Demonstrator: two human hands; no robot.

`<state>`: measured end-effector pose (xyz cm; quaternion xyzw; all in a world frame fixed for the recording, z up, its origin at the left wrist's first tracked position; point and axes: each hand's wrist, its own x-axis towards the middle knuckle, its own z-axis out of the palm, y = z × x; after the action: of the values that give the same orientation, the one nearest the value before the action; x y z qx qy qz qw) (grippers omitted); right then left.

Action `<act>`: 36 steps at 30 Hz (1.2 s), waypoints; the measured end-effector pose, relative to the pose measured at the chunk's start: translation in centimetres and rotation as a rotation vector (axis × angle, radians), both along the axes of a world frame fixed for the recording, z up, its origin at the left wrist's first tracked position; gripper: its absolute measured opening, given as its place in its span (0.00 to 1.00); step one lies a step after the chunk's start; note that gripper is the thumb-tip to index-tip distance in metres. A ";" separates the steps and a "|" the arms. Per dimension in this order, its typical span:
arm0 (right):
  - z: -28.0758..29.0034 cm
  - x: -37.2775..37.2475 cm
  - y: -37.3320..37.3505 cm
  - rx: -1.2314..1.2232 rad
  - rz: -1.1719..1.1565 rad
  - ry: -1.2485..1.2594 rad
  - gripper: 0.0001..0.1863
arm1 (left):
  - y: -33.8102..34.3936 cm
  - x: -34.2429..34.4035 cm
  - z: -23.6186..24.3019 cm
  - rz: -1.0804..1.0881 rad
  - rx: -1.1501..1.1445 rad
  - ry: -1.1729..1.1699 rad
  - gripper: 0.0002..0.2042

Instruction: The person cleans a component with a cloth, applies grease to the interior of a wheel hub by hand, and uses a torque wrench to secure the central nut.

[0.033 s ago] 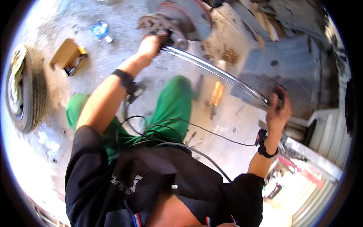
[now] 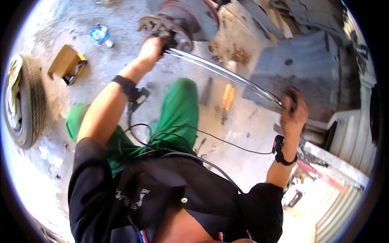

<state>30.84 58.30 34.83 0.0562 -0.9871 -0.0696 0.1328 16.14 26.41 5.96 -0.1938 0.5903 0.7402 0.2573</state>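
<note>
The long, shiny chrome metal bar [image 2: 225, 73] slants across the space beyond the green-trousered knees [image 2: 180, 107], its left end close against the rusty, round metal wheel hub [image 2: 156, 25] and its right end out over the flat grey metal panel [image 2: 302, 60]. The bare left hand [image 2: 152, 50] looks closed round the dark fitting at the bar's left end; the bare right hand [image 2: 294, 111] is partly closed round the dark far end, its fingers curved over it. If the fitting slipped off the hub under load, the bar could jump and the left knuckles might strike the rusty metal. A sudden give at the right end could likewise knock that hand against the panel, since the 2 lie near each other. The thin black cable [image 2: 233, 143], running from the lap to the right wrist, might snag or pull tight on a wide swing. Hard to make out: how the fitting meets the hub, because the left fingers cover the join; whether the chrome is 1 bar or 2 side by side; and how firm the right grip is. The hub assembly runs off the top edge, and the yellow-orange, elongated object [image 2: 228, 97] on the floor is too blurred to identify.
</note>
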 end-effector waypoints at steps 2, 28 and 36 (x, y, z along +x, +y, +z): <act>0.9 0.2 -0.9 0.078 -0.016 -0.119 0.15 | 0.2 0.0 1.2 0.010 -0.021 -0.088 0.18; -2.5 3.0 7.5 0.384 0.439 -0.364 0.09 | 0.5 0.1 2.0 0.062 -0.045 -0.083 0.20; -7.3 2.9 7.4 0.163 -0.049 -0.800 0.12 | 1.0 0.7 0.8 -0.172 -0.607 0.512 0.15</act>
<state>33.72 65.68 27.54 0.0658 -0.9532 -0.1231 -0.2683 16.79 27.46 6.78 -0.0204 0.8409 0.5325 0.0942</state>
